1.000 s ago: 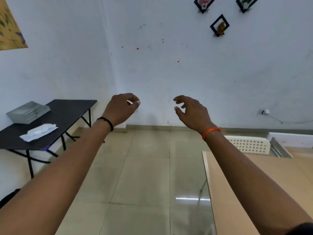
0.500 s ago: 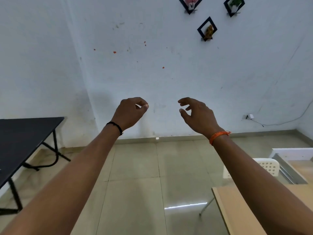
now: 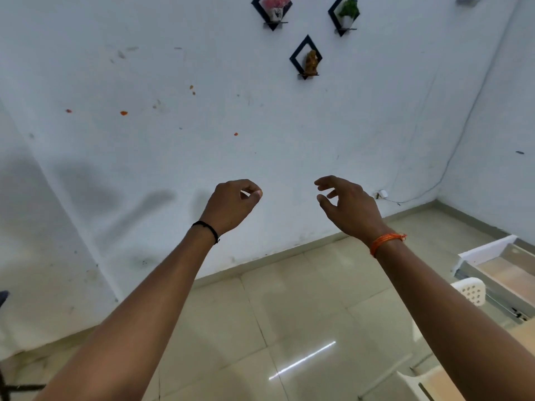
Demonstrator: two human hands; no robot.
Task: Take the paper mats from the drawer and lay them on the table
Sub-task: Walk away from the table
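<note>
Now both hands empty: left hand (image 3: 231, 205) fingers curled, right hand (image 3: 346, 205) fingers apart; drawer (image 3: 503, 273) at 3 o'clock — should turn & reach in.

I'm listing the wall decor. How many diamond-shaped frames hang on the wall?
3: one at top centre, one to its right, and one lower between them. More could hang outside the view.

A plain home room: white wall (image 3: 202, 82) with framed ornaments (image 3: 306, 57), tiled floor (image 3: 289, 314)
</note>
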